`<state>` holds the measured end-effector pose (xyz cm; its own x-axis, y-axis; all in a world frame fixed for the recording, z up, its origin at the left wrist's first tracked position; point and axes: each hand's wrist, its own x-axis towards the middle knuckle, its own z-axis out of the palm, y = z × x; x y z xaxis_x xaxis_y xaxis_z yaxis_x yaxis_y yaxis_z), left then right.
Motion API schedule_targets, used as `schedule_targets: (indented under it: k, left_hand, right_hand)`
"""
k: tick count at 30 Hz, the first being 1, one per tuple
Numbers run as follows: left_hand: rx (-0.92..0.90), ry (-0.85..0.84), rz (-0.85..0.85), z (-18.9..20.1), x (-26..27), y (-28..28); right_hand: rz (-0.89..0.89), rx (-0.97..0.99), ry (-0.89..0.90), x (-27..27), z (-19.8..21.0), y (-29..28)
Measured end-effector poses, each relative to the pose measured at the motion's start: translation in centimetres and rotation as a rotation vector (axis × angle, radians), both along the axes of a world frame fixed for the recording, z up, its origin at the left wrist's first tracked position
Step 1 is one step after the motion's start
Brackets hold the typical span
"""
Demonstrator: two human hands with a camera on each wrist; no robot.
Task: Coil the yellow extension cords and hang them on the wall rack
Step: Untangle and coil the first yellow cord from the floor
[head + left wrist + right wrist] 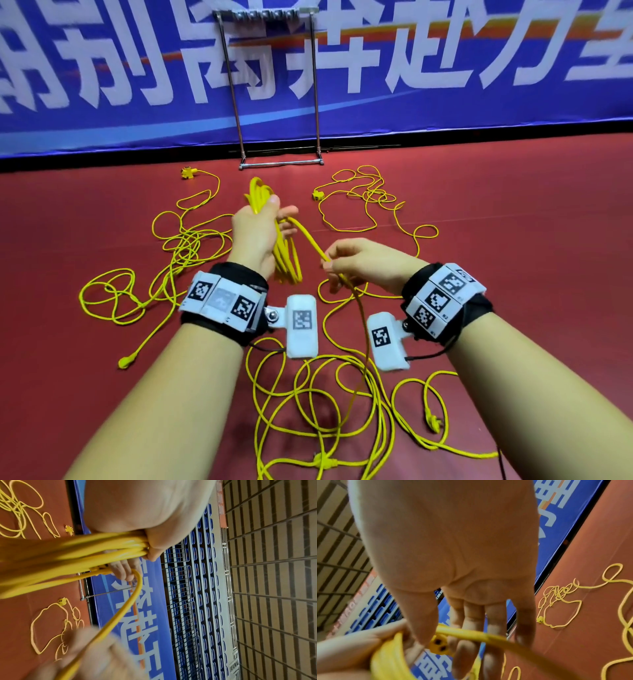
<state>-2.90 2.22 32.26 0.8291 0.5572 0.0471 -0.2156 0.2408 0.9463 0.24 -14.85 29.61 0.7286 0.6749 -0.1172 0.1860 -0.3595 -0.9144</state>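
Surroundings: red floor with a blue banner along the far edge; blue seats show behind it in the left wrist view.
Rack: metal rack stands upright against the banner, its base bar on the floor; hooks along the top bar, nothing on them.
Loose cords: one tangled cord lies on the floor to the left, its socket end near the rack base; another cord lies to the right, well apart from the hands.
In the way: slack loops sprawl on the floor beneath both forearms, between the person and the rack.
Coil: bundle of yellow loops held in the air, in front of the rack.
Left hand: fingers curled round the top of the coil, thumb pressed over it.
Right hand: fingers pinch the free strand just beside the coil; the strand trails down to the floor.
Wrists: black bands with white marker blocks on both.
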Motion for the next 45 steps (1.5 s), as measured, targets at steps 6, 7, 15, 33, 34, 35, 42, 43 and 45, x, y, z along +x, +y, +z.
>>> schedule_targets:
  k: [6,7,15,33,34,35,42,43,45]
  left_hand:
    - [-0.036,-0.061,0.047,2.0,-0.8,2.8]
    - [-0.031,-0.041,0.029,2.0,-1.0,3.0]
    - [-0.085,-0.067,-0.041,2.2,-1.4,3.0]
    - [0.005,0.047,-0.166,0.0,-0.3,-0.5]
    - [0.008,0.043,-0.183,-0.1,-0.3,-0.6]
    - [0.003,0.040,-0.195,-0.2,-0.3,-0.7]
    - [-0.069,0.036,-0.238,-0.2,-0.3,-0.5]
    - [-0.069,0.036,-0.249,-0.3,-0.3,-0.5]
    - [-0.059,0.034,-0.273,-0.3,-0.5,-0.7]
  right_hand:
    - [0.001,0.001,0.009,0.2,-2.5,-0.6]
    - [-0.053,0.049,-0.011,0.0,-2.2,-0.4]
    - [-0.506,0.289,-0.162,1.3,0.6,-0.4]
    - [-0.057,0.642,0.394,-1.5,3.6,0.9]
    - [-0.028,0.621,0.399,-1.6,3.5,0.7]
    - [-0.008,0.604,0.399,-1.7,3.3,0.6]
    - [-0.133,0.643,0.297,-1.6,3.0,1.5]
    - [-0.149,0.657,0.292,-1.6,3.1,1.6]
    - [-0.176,0.676,0.284,-1.7,3.2,1.7]
